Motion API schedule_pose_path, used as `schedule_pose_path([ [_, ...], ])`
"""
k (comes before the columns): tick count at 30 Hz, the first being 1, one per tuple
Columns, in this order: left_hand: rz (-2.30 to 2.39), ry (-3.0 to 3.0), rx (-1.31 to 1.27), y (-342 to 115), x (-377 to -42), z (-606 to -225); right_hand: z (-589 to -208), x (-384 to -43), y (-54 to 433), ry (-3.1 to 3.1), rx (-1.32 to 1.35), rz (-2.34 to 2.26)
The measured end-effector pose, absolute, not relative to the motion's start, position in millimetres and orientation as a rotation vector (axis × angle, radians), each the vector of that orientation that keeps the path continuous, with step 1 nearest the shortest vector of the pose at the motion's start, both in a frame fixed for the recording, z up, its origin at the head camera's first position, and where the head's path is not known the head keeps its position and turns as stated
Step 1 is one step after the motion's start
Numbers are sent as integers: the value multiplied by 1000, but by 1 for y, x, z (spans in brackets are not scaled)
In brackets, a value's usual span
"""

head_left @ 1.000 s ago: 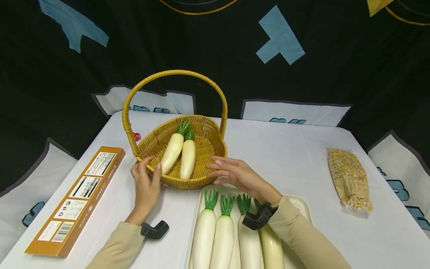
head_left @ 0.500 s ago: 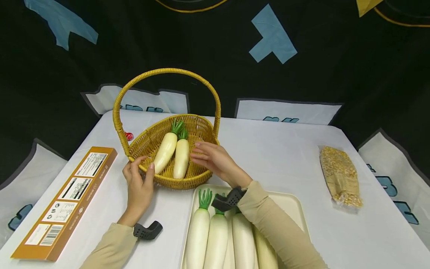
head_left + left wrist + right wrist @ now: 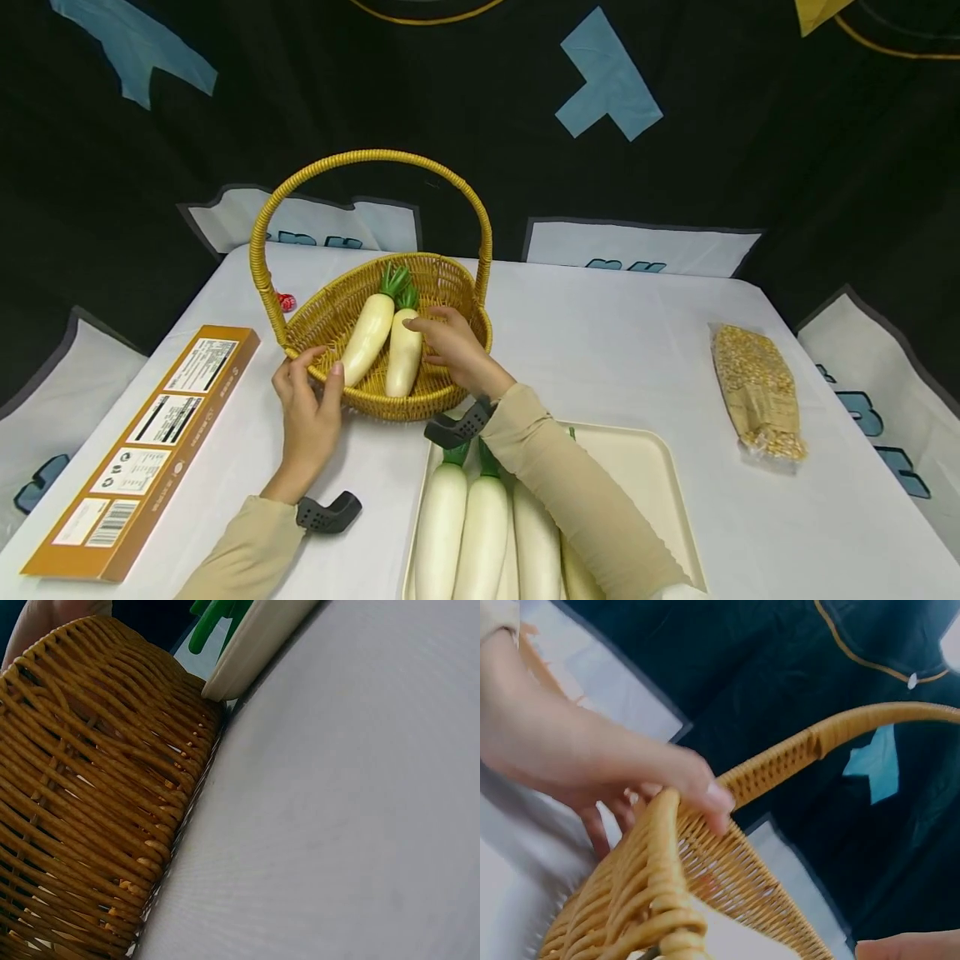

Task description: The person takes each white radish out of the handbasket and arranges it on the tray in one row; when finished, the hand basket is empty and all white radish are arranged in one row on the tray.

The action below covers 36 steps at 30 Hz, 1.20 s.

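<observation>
A yellow wicker basket with a tall arched handle stands on the table in the head view. Inside lie two white radishes with green tops, a larger one on the left and a smaller one beside it. My left hand grips the basket's front-left rim; the right wrist view shows that thumb over the rim. Reaching in from the right, my right hand has a fingertip on the smaller radish. I cannot tell whether its other fingers close round it.
A cream tray with several white radishes sits in front, partly under my right forearm. An orange-brown box lies at left, a bag of corn kernels at right. A small red-wrapped item is beside the basket.
My right hand has moved left from the basket's right rim, over the inside, onto the smaller radish, its fingers bending. The left hand keeps its hold on the rim. The view shifted slightly.
</observation>
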<state>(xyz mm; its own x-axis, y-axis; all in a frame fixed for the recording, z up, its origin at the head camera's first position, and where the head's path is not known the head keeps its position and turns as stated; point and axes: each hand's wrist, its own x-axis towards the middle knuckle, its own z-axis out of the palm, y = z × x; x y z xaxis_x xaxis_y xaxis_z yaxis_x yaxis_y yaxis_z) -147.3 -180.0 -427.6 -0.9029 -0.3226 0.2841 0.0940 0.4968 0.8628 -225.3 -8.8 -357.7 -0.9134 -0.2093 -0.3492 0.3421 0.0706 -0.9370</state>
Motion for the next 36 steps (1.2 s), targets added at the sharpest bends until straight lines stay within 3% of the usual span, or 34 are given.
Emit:
schedule_pose_path([
  [12,-1373,-2315,186,-181,-148,-424,-362,-235,-24,2061,215,-1706],
  [36,-1392,-2336,194,-180,-145,-426,-369,-228,-33,2391,62,-1267],
])
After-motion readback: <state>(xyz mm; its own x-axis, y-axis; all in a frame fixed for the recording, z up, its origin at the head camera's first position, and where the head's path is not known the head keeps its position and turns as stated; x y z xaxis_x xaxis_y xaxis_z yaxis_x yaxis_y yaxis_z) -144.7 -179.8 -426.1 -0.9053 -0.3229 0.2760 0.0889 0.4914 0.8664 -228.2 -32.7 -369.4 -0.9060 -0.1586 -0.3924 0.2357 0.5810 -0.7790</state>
